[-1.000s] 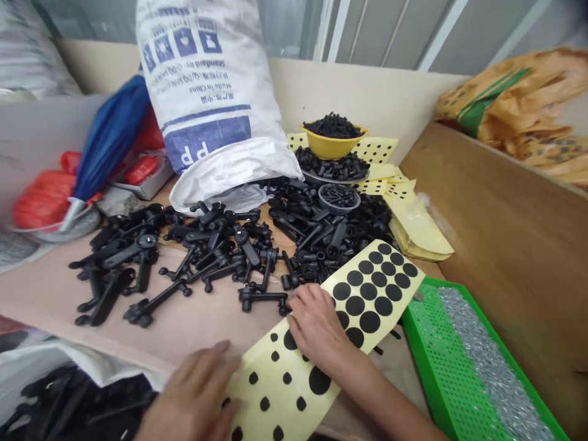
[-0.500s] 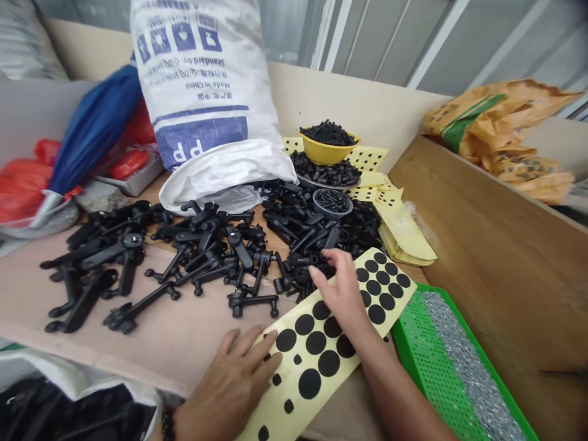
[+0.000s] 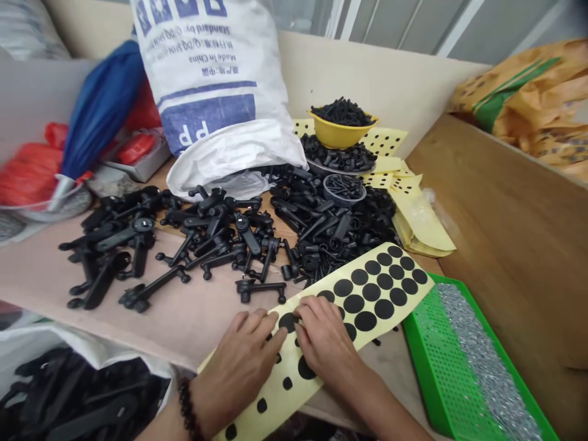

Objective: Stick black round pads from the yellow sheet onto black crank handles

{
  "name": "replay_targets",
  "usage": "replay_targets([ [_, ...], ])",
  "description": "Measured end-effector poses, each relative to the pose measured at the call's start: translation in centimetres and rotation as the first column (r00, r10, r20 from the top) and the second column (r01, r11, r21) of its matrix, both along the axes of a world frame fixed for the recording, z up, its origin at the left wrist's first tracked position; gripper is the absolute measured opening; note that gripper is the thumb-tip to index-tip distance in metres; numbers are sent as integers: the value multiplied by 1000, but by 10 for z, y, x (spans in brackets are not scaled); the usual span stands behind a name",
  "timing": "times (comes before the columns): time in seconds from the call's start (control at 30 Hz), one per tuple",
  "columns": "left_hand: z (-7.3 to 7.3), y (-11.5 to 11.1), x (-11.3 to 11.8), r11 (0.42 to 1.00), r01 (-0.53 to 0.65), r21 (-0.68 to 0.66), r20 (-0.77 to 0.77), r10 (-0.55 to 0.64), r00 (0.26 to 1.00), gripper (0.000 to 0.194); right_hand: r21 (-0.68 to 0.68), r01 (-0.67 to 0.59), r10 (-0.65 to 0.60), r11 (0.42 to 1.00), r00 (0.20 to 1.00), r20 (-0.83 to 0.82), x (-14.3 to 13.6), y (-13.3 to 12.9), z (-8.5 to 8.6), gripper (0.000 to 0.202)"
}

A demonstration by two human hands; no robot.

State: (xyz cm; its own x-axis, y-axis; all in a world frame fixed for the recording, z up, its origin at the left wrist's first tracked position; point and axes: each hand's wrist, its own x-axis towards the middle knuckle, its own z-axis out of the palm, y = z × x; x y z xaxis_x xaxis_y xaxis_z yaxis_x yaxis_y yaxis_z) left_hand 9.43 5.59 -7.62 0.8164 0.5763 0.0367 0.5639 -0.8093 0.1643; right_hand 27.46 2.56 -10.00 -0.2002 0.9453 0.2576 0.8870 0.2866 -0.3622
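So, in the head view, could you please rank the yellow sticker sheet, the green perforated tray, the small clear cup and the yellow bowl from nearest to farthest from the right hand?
1. Yellow sticker sheet: under the right hand, touching.
2. Green perforated tray: to its right.
3. Small clear cup: beyond, in the black parts pile.
4. Yellow bowl: farthest back, by the wall.

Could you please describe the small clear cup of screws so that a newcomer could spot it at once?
Start at the big white sack and look right to the yellow bowl. Just in front sits the clear cup, on the black parts heap; it alone is see-through.
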Motion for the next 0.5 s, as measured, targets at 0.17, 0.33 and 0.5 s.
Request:
replay_targets([
  [0.17,-5,-3,11,996,-50,69,-9,51,999,31,-54,-18,9,998,989,-146,3,-1,4,15],
  [0.33,-6,-3,8,997,-46,69,-11,47,999,33,-6,9,-10,1000,989,-147,4,0,3,17],
  [0.5,-9,-4,10,996,-61,64,-8,62,998,32,-25,12,-13,1000,999,-36,-1,5,3,17],
])
